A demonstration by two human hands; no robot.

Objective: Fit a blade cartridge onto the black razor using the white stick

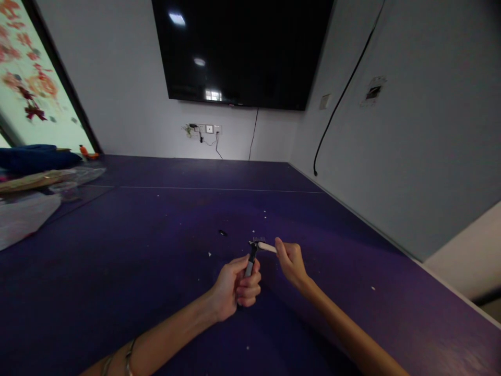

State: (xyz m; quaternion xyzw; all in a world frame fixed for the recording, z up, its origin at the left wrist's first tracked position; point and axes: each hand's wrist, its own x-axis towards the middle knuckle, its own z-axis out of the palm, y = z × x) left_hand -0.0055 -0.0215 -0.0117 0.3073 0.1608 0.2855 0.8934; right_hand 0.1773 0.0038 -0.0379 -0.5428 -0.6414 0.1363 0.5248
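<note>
The left hand (235,287) is closed in a fist around the grey and black handle of a small tool (250,263), which stands nearly upright above the purple table (117,271), its head at the top just past the thumb. The right hand (291,261) pinches one end of a short pale stick (266,247) between thumb and forefinger, the fingers narrow around it, and the stick's free end meets the head of the tool (what exactly the head is cannot be told, it is too small and dim). Both hands hover just above the table near its middle, close together but not touching each other. A small dark object (223,233) lies on the table a little beyond the hands, and pale crumbs (210,254) are scattered about. A metal bracelet (128,357) sits on the left wrist. A large dark screen (242,52) hangs on the far wall, and at the left edge lie a blue bundle (31,157) and clear plastic wrapping (78,177)
</note>
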